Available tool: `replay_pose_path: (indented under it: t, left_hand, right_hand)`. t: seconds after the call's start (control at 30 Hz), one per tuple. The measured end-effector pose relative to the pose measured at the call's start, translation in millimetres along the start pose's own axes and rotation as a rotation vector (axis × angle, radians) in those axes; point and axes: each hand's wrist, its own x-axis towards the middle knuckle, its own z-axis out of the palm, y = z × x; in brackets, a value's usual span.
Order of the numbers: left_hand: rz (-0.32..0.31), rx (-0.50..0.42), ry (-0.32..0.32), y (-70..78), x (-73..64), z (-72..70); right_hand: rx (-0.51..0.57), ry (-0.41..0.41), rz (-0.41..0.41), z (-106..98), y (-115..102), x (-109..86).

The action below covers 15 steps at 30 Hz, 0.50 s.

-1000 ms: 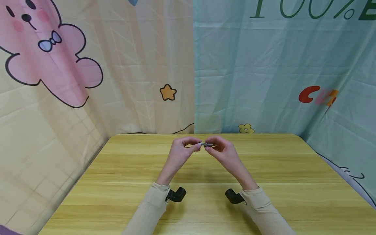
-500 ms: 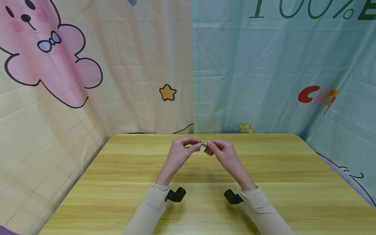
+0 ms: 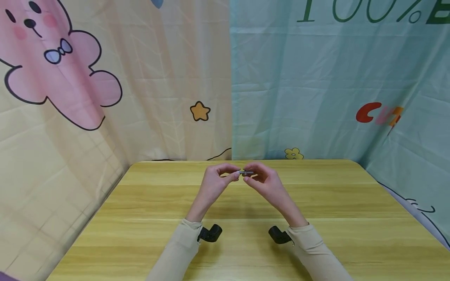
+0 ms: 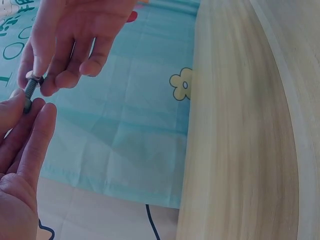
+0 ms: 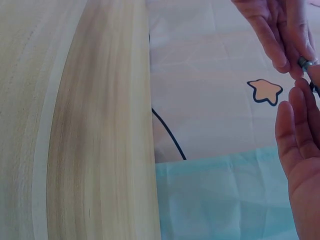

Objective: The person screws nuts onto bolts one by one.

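Note:
Above the far part of the table, a small metal bolt (image 4: 31, 90) lies between my two hands. My left hand (image 3: 218, 179) pinches its head end between thumb and fingers. A nut (image 4: 34, 77) sits around the shank towards the other end, and the right hand (image 3: 265, 181) has its thumb and index finger on either side of it. The right hand's other fingers spread loosely in the left wrist view. In the right wrist view the bolt's end (image 5: 304, 63) peeks out at the right edge, and fingers partly cover the nut.
Both hands are held over a light wooden table (image 3: 242, 249). Behind it hang printed curtains, beige with a star (image 3: 200, 111) and turquoise with a flower (image 3: 293, 153). A black wrist camera (image 3: 211, 233) is strapped at each sleeve cuff.
Half a second ago the right thumb and fingers were closed over the bolt's end; now they are spread wider, showing the bolt's far end again. The left hand has stayed nearly still.

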Motion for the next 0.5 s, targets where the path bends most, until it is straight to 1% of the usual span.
replay_pose_path:
  t: [0.1, 0.3, 0.33, 0.5]
  left_hand:
    - [-0.003, -0.001, 0.001, 0.1, -0.6, -0.1]
    - [0.0, 0.004, -0.007, -0.4, -0.6, -0.2]
    - [-0.002, 0.008, -0.008, -0.5, -0.4, -0.4]
    - [-0.017, 0.007, -0.007, -22.0, 6.4, -1.6]
  right_hand:
    - [-0.002, -0.005, -0.007, 0.9, 0.9, -0.3]
    - [0.012, 0.0, 0.038, 1.1, -1.5, -1.6]
    - [0.017, -0.003, 0.048, 1.4, -6.0, -2.0]
    - [0.022, -0.013, 0.095, 3.2, -29.5, -3.8]
